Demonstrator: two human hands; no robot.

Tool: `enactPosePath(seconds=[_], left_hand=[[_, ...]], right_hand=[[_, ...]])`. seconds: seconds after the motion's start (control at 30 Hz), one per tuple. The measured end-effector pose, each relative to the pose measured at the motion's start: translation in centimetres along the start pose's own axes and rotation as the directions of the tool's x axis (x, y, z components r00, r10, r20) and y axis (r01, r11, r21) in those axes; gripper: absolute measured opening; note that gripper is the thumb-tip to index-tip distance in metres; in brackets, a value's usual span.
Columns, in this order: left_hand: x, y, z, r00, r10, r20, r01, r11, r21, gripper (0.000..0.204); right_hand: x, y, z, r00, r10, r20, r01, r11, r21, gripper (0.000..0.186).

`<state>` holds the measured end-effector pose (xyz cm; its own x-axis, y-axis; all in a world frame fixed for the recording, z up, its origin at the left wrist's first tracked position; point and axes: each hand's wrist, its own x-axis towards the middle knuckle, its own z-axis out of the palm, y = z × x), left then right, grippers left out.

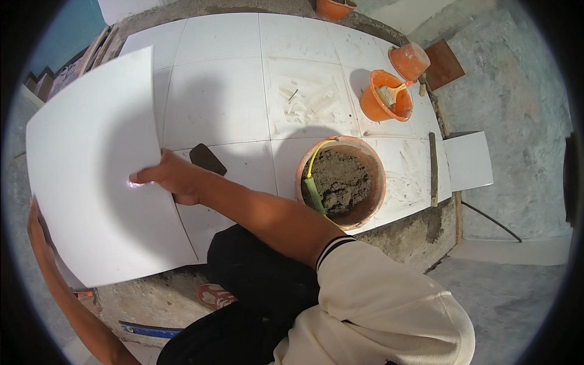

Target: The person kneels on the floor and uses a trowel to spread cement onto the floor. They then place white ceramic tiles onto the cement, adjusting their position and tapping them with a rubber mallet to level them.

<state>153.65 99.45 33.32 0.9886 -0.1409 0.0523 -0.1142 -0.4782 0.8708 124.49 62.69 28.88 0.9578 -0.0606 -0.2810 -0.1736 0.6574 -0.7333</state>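
Note:
A large white floor tile [91, 164] is lifted at the left, tilted above the laid white tiles [219, 97]. My right hand [173, 176] grips its right edge, the thumb lying on the face and the fingers behind. At the opposite edge, my left hand [39, 234] holds the tile from outside, its fingers partly hidden behind it. Just right of the right hand lies a small dark flat block [207, 159]. A bucket [378, 182] of grey-brown mortar [340, 176] stands beyond my right forearm, its yellow handle with a green grip [314, 193] resting across the rim.
An orange pail [372, 100] holds a paintbrush [398, 90]; another orange bucket [409, 61] is behind it. A wooden strip [433, 170] and a white tile piece [468, 161] lie at the right. Bare rough ground [152, 298] and a blue level-like bar [149, 330] are near my legs.

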Motion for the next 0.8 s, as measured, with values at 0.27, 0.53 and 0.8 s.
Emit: enactPosePath(seconds=[0.27, 0.53, 0.8], left_hand=[[-1.3, 9.0, 3.1, 0.86, 0.509, -0.044, -0.46, 0.809, 0.366, 0.062], [-13.2, -0.5, -1.7, 0.992, 0.106, 0.064, -0.117, 0.971, 0.211, 0.064], [-22.6, -13.9, -9.6, 0.902, -0.429, 0.041, 0.396, 0.862, 0.315, 0.053]], right_hand=[[-9.5, -7.7, -4.1, 0.891, -0.306, -0.336, 0.39, 0.895, 0.219, 0.029], [-18.8, -17.0, -21.5, 0.356, -0.605, -0.712, 0.717, 0.666, -0.207, 0.035], [-27.9, -19.9, -44.3, 0.074, -0.556, -0.828, 0.763, 0.566, -0.312, 0.042]])
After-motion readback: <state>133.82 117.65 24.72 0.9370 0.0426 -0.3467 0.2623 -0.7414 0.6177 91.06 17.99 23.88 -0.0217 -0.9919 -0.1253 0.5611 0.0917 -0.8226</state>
